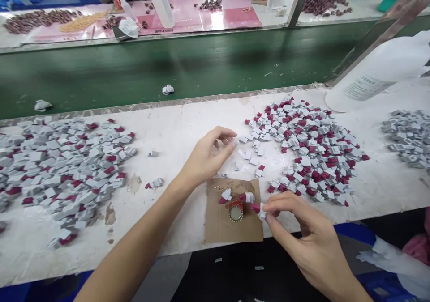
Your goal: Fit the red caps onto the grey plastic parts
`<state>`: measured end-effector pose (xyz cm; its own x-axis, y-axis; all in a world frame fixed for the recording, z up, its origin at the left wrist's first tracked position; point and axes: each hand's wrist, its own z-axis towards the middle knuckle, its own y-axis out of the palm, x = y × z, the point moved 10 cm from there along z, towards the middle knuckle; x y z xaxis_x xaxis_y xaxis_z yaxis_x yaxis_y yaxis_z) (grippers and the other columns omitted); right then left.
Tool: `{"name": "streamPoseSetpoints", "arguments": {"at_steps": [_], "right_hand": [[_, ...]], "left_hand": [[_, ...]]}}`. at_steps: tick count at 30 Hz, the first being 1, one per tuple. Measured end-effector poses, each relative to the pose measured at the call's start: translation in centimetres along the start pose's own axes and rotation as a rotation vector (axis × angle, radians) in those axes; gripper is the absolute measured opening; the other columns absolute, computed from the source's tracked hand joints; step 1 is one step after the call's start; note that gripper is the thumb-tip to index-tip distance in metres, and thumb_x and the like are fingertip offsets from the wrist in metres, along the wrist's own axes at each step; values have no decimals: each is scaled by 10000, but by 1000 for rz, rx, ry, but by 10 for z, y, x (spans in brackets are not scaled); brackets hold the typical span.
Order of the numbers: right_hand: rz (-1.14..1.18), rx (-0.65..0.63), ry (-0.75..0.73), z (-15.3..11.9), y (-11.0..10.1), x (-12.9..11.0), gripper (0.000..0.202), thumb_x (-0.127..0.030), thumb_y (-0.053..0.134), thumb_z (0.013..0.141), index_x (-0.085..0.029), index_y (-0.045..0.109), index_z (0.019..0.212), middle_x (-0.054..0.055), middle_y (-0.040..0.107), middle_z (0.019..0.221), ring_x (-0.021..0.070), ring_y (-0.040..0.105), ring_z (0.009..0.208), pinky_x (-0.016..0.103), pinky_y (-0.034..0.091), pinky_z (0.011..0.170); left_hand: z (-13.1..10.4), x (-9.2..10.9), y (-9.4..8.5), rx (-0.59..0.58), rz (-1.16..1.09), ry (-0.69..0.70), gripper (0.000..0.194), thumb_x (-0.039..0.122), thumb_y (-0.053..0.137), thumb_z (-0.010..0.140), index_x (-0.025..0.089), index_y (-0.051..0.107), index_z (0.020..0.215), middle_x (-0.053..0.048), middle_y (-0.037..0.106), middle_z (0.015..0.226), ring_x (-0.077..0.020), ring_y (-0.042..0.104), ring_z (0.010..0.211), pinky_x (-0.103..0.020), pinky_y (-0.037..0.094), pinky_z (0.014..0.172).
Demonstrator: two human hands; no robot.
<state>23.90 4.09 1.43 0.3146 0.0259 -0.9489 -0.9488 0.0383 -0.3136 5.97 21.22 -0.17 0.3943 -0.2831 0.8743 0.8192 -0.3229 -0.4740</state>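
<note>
My right hand (305, 235) pinches a small grey-and-maroon plastic piece (262, 211) between thumb and fingertips, over the right edge of a brown cardboard square (218, 228). Further back, my left hand (211, 152) has its thumb and fingers drawn together beside some loose grey pieces (247, 153); a pale bit seems to show at the tips, too small to name. On the cardboard stands a small round red container (236, 211) with a beaded rim. Two more grey-and-maroon pieces lie by it, one being this piece (226, 195).
To the right spreads a pile of grey-and-maroon pieces (309, 145), with a white bottle (372, 74) leaning behind it. Another pile (67, 168) covers the left side. Plain grey pieces (411, 136) lie far right. Beyond a green divider (215, 65), other people's hands work at a second table.
</note>
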Motion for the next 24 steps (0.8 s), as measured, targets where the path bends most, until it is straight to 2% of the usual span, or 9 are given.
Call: {"name": "streamPoseSetpoints", "arguments": {"at_steps": [2,4,6,8,13,16,19,21,24], "right_hand": [[9,-25,7,-2,4,0,155,-184,718,1091,-329,762,1060,-18,776,1023,162,743,929,259,597,819],[3,-44,9,-4,8,0,162,-178,721,1091,-335,752,1062,-26,772,1036,158,741,948,255,591,835],[-13,-68,-1,-5,12,-1,166,-176,726,1087,-339,748,1072,-31,773,1045,159,749,968,256,595,851],[-37,-92,-21,-6,15,-4,168,-168,724,1083,-334,746,1066,-31,774,1043,162,761,963,264,607,855],[-95,-148,-95,-8,23,-13,179,-124,711,1072,-299,753,1073,1,788,1071,187,796,965,300,637,851],[-129,-175,-122,-9,28,-13,206,-96,687,1080,-290,745,1118,28,787,1098,207,803,982,320,642,851],[-188,-177,-147,-10,32,-11,212,-86,661,1090,-278,734,1139,53,779,1111,221,801,982,335,642,849],[-228,-173,-161,-11,34,-12,206,-83,658,1089,-272,728,1133,58,777,1107,222,799,971,337,640,845],[-251,-177,-181,-10,36,-15,212,-69,657,1084,-263,721,1140,55,776,1100,213,798,964,330,640,849]], "left_hand": [[-11,-11,-8,39,-173,-133,188,324,678,1093,226,770,1223,-61,791,1077,-216,721,973,-376,593,880],[-27,-17,-11,38,-221,-230,220,360,652,1108,235,787,1229,-35,758,915,-200,708,851,-357,587,801],[-43,-19,-16,45,-133,-263,210,353,645,1109,244,792,1214,-23,746,860,-193,687,787,-350,566,749],[-58,-19,-27,98,59,-252,180,320,644,1105,244,787,1182,-32,776,921,-192,681,786,-355,543,743],[-84,-28,-43,201,476,-293,197,326,617,1123,226,723,991,-45,782,905,-220,673,773,-372,467,691],[-91,-32,-44,221,551,-301,243,348,604,1138,229,695,947,-44,757,868,-233,678,773,-372,443,664],[-94,-28,-48,247,534,-250,169,333,614,1138,225,730,1079,-63,757,1014,-226,697,830,-380,512,725],[-93,-25,-46,196,484,-185,189,290,577,1150,231,737,1232,-72,737,1100,-214,702,860,-385,559,786],[-92,-22,-35,0,400,-66,291,205,494,1156,238,737,1312,-82,709,1142,-221,717,945,-390,591,855]]}}
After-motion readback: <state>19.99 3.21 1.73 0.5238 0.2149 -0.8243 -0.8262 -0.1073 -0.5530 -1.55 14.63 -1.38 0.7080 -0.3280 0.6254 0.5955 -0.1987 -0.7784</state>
